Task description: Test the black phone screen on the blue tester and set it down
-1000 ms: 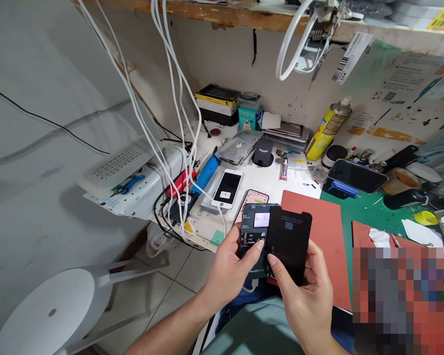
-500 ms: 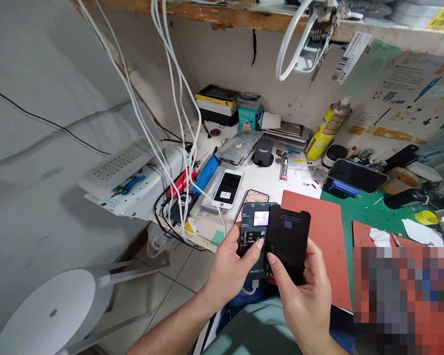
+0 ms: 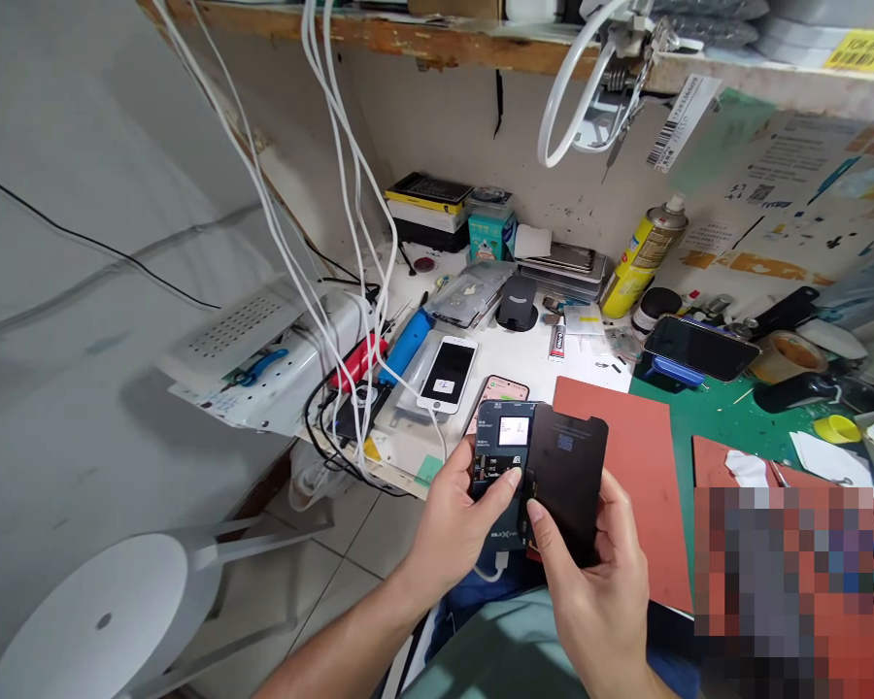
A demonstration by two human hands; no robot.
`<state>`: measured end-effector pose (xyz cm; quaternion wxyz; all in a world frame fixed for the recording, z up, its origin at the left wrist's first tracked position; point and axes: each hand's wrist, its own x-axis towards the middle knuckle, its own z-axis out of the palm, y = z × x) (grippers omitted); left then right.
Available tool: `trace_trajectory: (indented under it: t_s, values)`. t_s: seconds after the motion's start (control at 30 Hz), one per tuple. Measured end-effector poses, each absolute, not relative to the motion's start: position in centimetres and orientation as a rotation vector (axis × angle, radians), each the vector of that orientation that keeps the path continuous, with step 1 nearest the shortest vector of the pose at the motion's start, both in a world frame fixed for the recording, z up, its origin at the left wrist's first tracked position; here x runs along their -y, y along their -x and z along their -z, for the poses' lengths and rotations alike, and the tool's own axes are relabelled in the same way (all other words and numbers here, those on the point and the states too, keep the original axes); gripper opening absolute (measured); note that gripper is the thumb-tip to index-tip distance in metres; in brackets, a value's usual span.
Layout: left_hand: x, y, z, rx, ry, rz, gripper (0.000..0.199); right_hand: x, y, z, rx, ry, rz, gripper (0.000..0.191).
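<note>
My left hand (image 3: 455,519) is closed around a dark screen tester board (image 3: 508,524) with a small lit display, its thumb resting on the board's face. A white cable (image 3: 500,563) runs from the board's lower end. In my right hand (image 3: 604,573) is a black phone screen panel (image 3: 569,476), back side up, with a small printed code near its top. The panel's left edge lies against or over the board's right edge; whether the two are connected there I cannot tell. Just behind the board lies a phone with a lit pink screen (image 3: 505,388), partly covered by it.
A white phone (image 3: 448,374) lies on the bench at centre left, near hanging white cables (image 3: 356,214). A red-brown mat (image 3: 626,466) is to the right. Behind stand a yellow spray can (image 3: 641,257) and a phone on a blue stand (image 3: 699,348). A white stool (image 3: 94,621) is lower left.
Almost nothing differs. The black panel is tilted slightly and has shifted a little left, and the camera view has moved slightly.
</note>
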<state>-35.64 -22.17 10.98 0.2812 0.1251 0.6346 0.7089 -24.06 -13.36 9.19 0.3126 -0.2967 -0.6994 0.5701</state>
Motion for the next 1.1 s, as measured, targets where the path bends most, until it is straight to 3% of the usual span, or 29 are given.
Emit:
trace_trajectory:
  t_s: [0.5,0.67,0.83,0.9,1.03,1.1]
  values:
    - [22.0,35.9,-10.2,-1.557,-0.27,-1.944,0.049,13.5,24.5,-10.9,1.979,0.721,-1.414,0.058]
    - [22.0,36.0,-9.9,-1.612,-0.241,-1.966,0.048,13.4,24.8,-11.1,2.096,0.567,-1.25,0.056]
    - [21.8,36.2,-10.4,-1.689,-0.177,-1.955,0.044,14.3,25.5,-11.7,2.251,0.393,-0.999,0.068]
    - [21.8,36.3,-10.8,-1.708,-0.155,-1.95,0.051,15.0,25.9,-12.0,2.319,0.396,-0.924,0.071]
    - [22.2,36.3,-11.4,-1.738,-0.063,-2.015,0.094,16.8,27.0,-12.3,2.412,0.475,-0.771,0.072]
    - [22.6,36.2,-11.4,-1.73,-0.029,-2.054,0.104,17.6,27.7,-12.3,2.439,0.485,-0.687,0.071]
